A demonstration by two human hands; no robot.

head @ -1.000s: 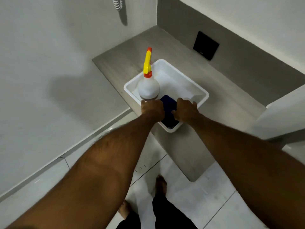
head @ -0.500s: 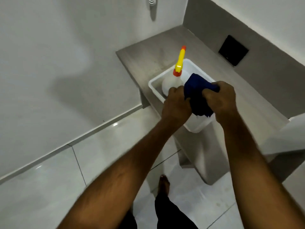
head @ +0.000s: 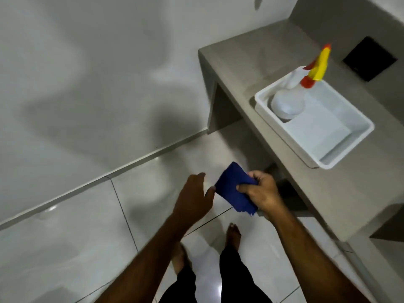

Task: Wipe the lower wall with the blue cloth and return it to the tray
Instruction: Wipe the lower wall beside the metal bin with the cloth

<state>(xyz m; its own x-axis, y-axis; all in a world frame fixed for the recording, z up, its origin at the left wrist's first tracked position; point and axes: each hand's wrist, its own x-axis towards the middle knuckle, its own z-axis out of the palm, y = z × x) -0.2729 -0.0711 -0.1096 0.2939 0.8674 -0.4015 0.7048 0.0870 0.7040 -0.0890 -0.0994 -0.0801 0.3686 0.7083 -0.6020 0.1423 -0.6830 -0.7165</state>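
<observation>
Carry-to-wall step: right hand (head: 262, 193) fingers (head: 244, 188) pinch the cloth (head: 234, 189), which hangs over the floor; left hand (head: 194, 197) fingers spread, thumb touching its edge. Next: lower it against the wall (head: 87, 95). Tray (head: 314, 165) sits on the desk, beyond the right fingers.

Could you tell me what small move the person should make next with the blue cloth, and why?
Probably carry the cloth left and down toward the lower wall. The right hand grips it over the floor, well clear of the tray, where only the spray bottle sits. The left hand is open beside the cloth, and no wiping has started.
</observation>
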